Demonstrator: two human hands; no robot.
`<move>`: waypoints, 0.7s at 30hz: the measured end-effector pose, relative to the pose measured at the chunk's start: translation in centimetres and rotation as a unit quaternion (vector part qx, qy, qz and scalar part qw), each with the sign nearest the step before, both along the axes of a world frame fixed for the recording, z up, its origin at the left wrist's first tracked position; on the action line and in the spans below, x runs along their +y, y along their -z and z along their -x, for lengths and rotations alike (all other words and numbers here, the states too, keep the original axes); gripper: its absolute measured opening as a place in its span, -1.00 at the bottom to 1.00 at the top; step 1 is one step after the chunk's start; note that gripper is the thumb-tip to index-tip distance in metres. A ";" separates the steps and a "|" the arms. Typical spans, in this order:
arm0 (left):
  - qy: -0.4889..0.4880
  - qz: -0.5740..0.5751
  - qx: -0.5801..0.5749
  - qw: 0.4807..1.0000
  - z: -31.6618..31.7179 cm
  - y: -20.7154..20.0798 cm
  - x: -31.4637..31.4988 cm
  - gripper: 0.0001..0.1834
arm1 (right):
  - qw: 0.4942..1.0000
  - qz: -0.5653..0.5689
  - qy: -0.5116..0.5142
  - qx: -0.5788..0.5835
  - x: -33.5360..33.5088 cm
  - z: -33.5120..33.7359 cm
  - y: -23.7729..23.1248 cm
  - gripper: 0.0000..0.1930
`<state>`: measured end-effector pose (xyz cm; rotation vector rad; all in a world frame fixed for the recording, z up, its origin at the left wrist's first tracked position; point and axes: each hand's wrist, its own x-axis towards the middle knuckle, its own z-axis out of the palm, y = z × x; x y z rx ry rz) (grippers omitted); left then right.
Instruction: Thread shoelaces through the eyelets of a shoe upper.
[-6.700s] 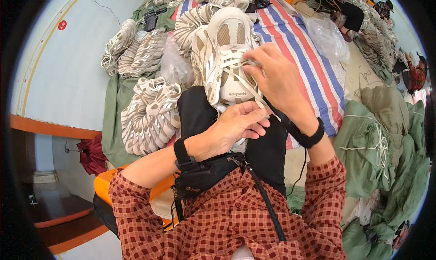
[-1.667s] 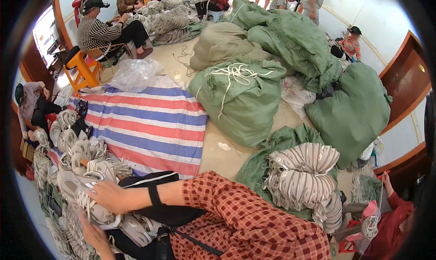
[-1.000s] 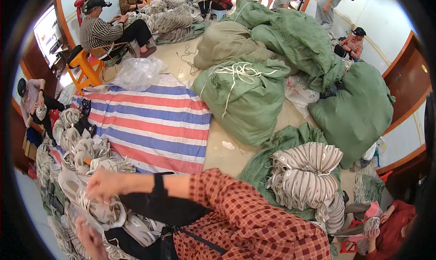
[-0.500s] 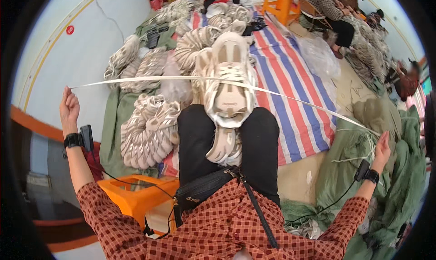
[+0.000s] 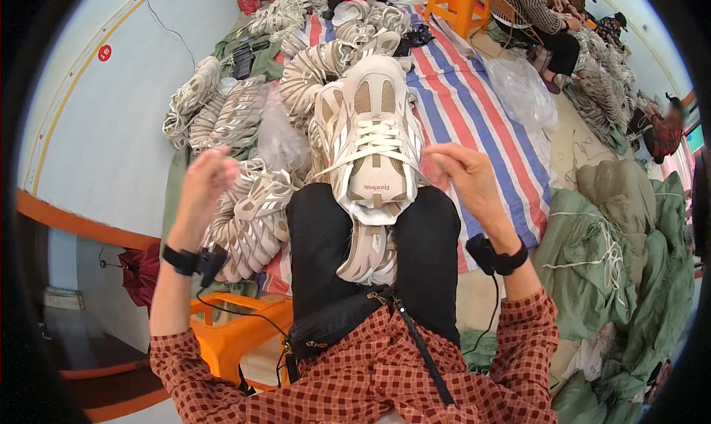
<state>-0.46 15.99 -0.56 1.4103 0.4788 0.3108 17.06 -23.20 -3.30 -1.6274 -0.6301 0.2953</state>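
Observation:
A beige and white shoe upper point(image 5: 379, 139) rests over my thighs, its toe pointing away, on top of other nested uppers. White shoelace point(image 5: 377, 137) crosses its eyelet rows, and one strand runs out over its left side. My left hand point(image 5: 207, 185) hovers left of the upper, apart from it; its fingers look curled but are smeared by motion. Close beside the upper's right edge is my right hand point(image 5: 461, 174), thumb and forefinger pinched together. Whatever lies in that pinch is too small to make out.
Bundles of nested uppers point(image 5: 248, 216) lie to the left and ahead. A striped sheet point(image 5: 481, 128) covers the floor, with clear plastic point(image 5: 521, 94) on it. Green sacks point(image 5: 585, 254) sit at right, an orange stool point(image 5: 229, 342) at left. Seated people point(image 5: 533, 24) work at far right.
Both hands have come inward from wide apart. The long shoelace stretched between them is no longer taut across the view; lace now lies crossed on the upper.

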 end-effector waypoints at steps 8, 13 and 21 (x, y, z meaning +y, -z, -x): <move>0.107 -0.178 -0.003 0.978 -3.2 1.9 -9.1 -0.81 | 0.996 -0.033 0.039 -0.070 3.2 0.1 0.6 -0.90; 0.062 -0.386 -0.112 0.914 -3.8 3.4 -9.8 -0.80 | 1.000 -0.005 0.027 -0.005 3.5 -0.1 -0.8 -0.90; 0.123 -0.155 0.030 0.980 -2.6 1.6 -10.9 -0.82 | 0.951 0.090 0.138 -0.261 4.5 1.1 -1.3 -0.92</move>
